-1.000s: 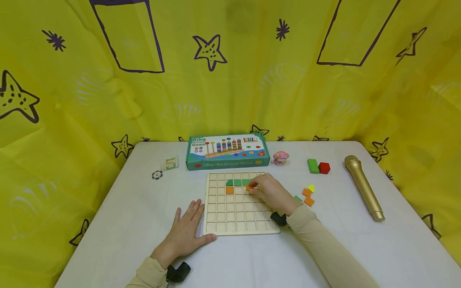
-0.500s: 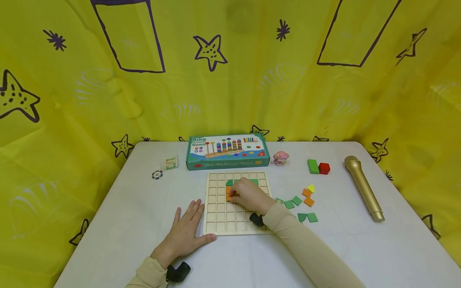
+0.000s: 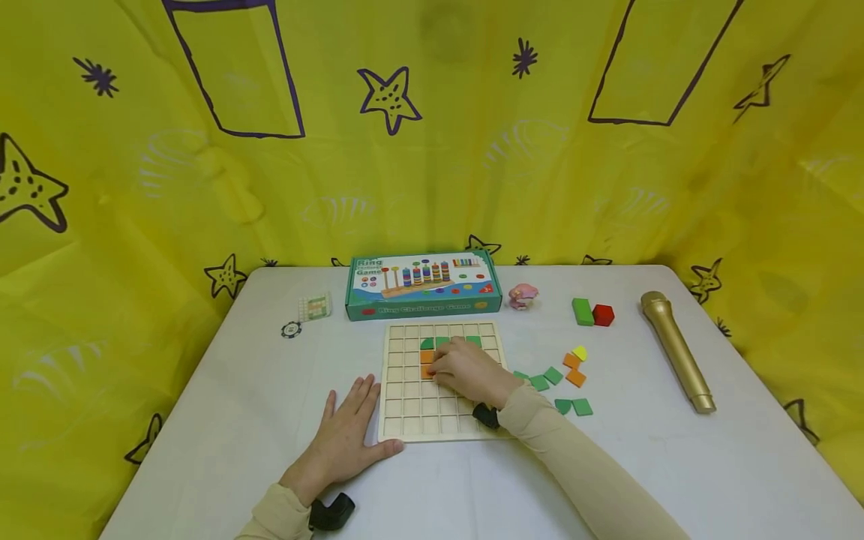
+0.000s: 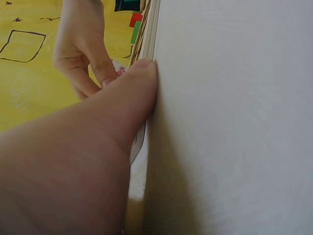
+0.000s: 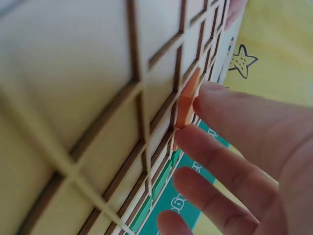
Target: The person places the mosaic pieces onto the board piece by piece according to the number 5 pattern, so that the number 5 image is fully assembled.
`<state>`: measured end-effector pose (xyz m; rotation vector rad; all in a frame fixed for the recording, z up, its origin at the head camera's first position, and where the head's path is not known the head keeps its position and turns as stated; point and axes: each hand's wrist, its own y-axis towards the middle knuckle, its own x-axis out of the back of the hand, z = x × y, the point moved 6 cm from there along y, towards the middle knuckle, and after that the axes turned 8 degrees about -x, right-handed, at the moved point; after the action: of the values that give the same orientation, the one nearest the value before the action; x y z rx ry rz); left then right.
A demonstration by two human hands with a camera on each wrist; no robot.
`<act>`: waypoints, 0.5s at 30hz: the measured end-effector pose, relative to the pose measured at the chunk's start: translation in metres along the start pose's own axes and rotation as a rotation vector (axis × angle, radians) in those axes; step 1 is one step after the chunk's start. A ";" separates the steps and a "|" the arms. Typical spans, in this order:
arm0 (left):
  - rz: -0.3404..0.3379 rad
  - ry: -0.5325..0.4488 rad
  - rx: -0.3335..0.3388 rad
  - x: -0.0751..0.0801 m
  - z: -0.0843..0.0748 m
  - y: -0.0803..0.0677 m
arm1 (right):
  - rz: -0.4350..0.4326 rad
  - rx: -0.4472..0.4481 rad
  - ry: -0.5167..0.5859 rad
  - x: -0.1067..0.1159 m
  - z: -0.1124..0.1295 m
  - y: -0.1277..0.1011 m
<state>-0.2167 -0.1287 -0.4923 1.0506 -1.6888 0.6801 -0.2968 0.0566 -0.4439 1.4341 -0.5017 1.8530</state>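
Orange tile, pinched in your right hand, has moved left across the grid board to below the seated tile, apparently making 2 in that column; your left hand lies straight-fingered.

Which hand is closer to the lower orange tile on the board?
Right. The right hand touches the orange tile; the left hand lies by the left edge of the board, away from the tile.
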 end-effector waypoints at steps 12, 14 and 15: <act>0.001 -0.006 -0.002 -0.004 0.001 0.000 | -0.098 -0.137 0.134 0.027 -0.039 -0.042; -0.003 0.002 -0.001 -0.004 0.002 0.000 | -0.124 -0.194 0.139 0.037 -0.058 -0.058; -0.008 0.007 -0.002 -0.003 0.003 0.000 | -0.137 -0.221 0.138 0.042 -0.068 -0.067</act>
<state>-0.2175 -0.1298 -0.4961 1.0514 -1.6782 0.6758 -0.2970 0.1602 -0.4333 1.1563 -0.5096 1.7158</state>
